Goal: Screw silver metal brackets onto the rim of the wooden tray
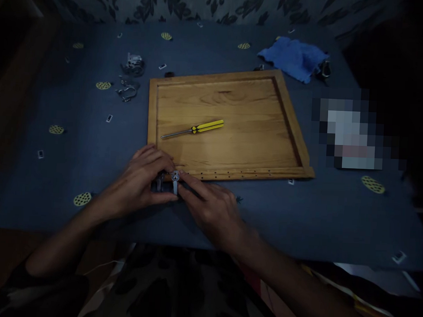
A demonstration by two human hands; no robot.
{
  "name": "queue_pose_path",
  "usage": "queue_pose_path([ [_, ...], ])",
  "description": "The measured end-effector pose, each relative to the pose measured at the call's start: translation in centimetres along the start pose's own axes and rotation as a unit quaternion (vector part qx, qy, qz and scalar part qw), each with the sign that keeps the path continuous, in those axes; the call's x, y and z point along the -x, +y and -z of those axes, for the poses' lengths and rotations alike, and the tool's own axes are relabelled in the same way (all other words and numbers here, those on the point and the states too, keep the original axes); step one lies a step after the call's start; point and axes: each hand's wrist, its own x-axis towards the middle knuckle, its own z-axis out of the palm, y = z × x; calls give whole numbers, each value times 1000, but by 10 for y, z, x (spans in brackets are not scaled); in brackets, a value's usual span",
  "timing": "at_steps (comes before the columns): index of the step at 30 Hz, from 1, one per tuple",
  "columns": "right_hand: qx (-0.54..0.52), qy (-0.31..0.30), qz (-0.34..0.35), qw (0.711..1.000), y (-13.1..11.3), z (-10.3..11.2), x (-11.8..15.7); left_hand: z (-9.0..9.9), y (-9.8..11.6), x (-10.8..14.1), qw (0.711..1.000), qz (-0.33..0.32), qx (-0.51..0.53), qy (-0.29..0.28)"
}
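Sitting at the near left corner of the wooden board (242,143), a metal piece (175,176) is pinched by the left hand (140,181) and touched by the right hand (214,210), though whether the right grips it cannot be told. That corner is partly hidden by the left hand, and a yellow screwdriver (195,129) is laid across the board. More metal pieces (134,65) are seen on the blue tablecloth (81,157) to the left, and a blue cloth (295,58) is bunched near the far right corner.
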Motion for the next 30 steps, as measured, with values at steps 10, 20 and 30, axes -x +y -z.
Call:
queue_pose_path([
  [10, -10, 26, 13, 1000, 2, -2, 3, 19, 6, -1, 962, 184, 145, 143],
  [20, -19, 7, 3, 1000, 1, -6, 5, 18, -8, -3, 942, 218, 154, 204],
  [30, 0, 16, 6, 1000, 2, -6, 4, 18, -10, -2, 939, 216, 149, 224],
])
